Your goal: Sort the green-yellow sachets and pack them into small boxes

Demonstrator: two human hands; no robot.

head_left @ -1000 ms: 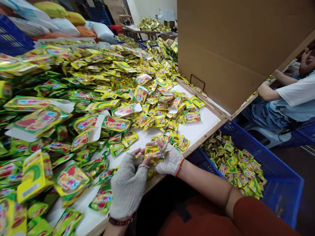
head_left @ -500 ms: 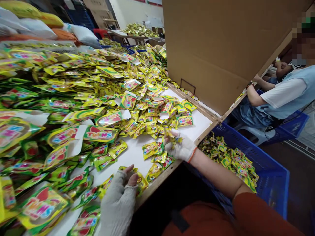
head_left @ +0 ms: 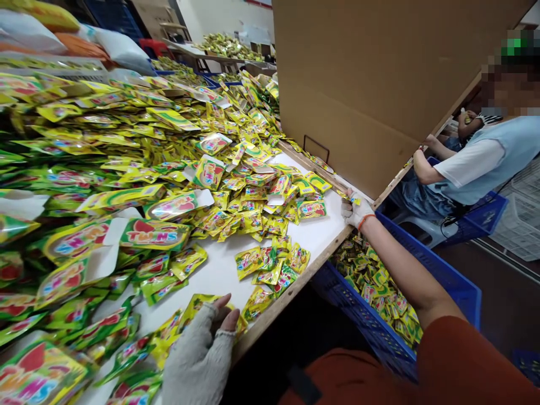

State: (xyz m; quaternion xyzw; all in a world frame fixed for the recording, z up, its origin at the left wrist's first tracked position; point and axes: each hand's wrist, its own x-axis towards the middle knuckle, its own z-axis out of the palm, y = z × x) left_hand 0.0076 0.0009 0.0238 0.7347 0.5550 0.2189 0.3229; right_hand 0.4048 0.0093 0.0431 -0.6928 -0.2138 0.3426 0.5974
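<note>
My right hand (head_left: 356, 212), in a white fingerless glove with an orange cuff, is at the table's right corner. Its fingers are closed on a small yellow packet (head_left: 353, 200), partly hidden by the hand. My left hand (head_left: 201, 346), in a greyish fingerless glove, rests low over yellow packets (head_left: 200, 304) by the table edge; thumb and forefinger are apart, the other fingers hidden. Between the hands lies a small group of yellow and green packets (head_left: 270, 264) on the white tabletop (head_left: 219, 261). Larger printed pouches (head_left: 156, 233) are heaped to the left.
A wooden rim (head_left: 291, 292) edges the table. Below its right corner stands a blue crate (head_left: 453, 275) holding many small packets (head_left: 379, 281). A tall cardboard panel (head_left: 358, 84) rises behind. At the right sits another person (head_left: 506, 152); stuffed sacks (head_left: 122, 48) lie at the far left.
My right hand has moved right and away from me, from beside the small packet group to the table corner. My left hand has stayed nearly in place. The view has shifted slightly right.
</note>
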